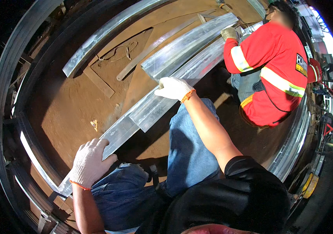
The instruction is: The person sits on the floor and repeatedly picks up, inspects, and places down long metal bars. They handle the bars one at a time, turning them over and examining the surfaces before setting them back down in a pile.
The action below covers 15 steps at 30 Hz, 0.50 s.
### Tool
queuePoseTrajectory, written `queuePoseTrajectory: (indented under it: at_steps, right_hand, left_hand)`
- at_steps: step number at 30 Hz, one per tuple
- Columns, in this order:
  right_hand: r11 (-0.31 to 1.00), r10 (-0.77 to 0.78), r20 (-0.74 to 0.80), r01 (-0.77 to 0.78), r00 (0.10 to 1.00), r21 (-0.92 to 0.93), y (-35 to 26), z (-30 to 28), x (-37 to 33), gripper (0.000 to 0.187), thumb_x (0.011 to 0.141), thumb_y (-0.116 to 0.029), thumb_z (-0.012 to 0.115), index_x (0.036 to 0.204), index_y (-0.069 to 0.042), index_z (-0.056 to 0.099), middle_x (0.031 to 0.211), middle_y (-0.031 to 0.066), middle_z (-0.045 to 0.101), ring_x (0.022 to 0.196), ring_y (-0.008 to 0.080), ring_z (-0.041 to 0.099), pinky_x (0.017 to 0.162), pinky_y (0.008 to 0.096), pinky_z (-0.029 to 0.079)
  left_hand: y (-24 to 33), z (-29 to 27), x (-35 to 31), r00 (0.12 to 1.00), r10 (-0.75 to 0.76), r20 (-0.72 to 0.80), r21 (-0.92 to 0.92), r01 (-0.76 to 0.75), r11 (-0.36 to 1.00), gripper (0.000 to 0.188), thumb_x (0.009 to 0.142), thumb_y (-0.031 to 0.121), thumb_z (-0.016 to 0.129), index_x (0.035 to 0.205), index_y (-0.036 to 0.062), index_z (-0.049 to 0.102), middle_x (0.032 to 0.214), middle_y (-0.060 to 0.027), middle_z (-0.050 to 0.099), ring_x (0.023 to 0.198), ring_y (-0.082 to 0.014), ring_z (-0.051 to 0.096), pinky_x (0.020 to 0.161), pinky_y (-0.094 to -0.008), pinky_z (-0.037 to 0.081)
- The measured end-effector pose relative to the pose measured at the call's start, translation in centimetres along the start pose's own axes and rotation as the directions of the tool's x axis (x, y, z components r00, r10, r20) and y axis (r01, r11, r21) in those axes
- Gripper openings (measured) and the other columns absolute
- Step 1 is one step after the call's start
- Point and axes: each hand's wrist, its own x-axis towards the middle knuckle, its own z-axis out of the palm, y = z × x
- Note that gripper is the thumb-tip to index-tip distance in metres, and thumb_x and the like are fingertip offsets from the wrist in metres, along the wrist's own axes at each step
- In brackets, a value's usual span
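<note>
Long silvery metal bars lie diagonally before my knees. A narrower bar runs toward the lower left, partly overlapped by a wider flat bar. My left hand, in a white knit glove, straddles the narrower bar, its thumb at the near edge and its fingers over the far side. Farther up, my right hand, gloved alike, has its fingers closed at the far edge of the wider bar. The fingertips there are partly hidden. A broad curved metal piece lies just beyond my right hand.
A person in a red jacket crouches at the right, one gloved hand near the bars' far end. A curved metal beam lies at the far left. Stacked metal strips line the right side. A flat bar rests on the brown floor.
</note>
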Motion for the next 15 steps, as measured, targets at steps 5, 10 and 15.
queuePoseTrajectory:
  at_steps: [5,10,15]
  right_hand:
    - [0.999,-0.014,0.075,0.017,0.997,-0.046,-0.7,0.2,0.4,0.057,0.089,-0.056,0.064,0.116,-0.006,0.074,0.122,0.0201,0.074,0.116,0.039,0.07,0.1,0.0489,0.055]
    - [0.997,-0.078,0.105,0.08,0.991,-0.011,-0.8,1.3,1.7,0.053,0.09,-0.051,0.068,0.113,-0.004,0.072,0.122,0.0215,0.072,0.117,0.0372,0.067,0.102,0.0454,0.052]
    - [0.995,-0.096,0.13,0.097,0.987,0.001,-1.1,2.0,2.4,0.058,0.088,-0.055,0.066,0.118,-0.006,0.073,0.125,0.0212,0.073,0.119,0.0393,0.068,0.103,0.0492,0.053]
  left_hand:
    - [0.6,0.5,-1.1,0.998,-0.054,0.02,-0.008,0.054,0.999,0.049,0.083,0.036,0.077,0.119,0.0034,0.069,0.115,-0.0211,0.071,0.114,-0.0409,0.066,0.101,-0.0478,0.051]
    - [0.8,0.7,-2.3,0.993,-0.108,0.036,-0.048,0.11,0.993,0.051,0.083,0.037,0.076,0.119,0.0014,0.069,0.115,-0.0222,0.07,0.112,-0.0419,0.066,0.1,-0.0489,0.051]
    - [0.9,0.8,-3.1,0.996,-0.094,0.002,-0.058,0.094,0.994,0.048,0.084,0.034,0.077,0.118,0.0015,0.069,0.112,-0.0224,0.07,0.109,-0.0424,0.066,0.097,-0.05,0.052]
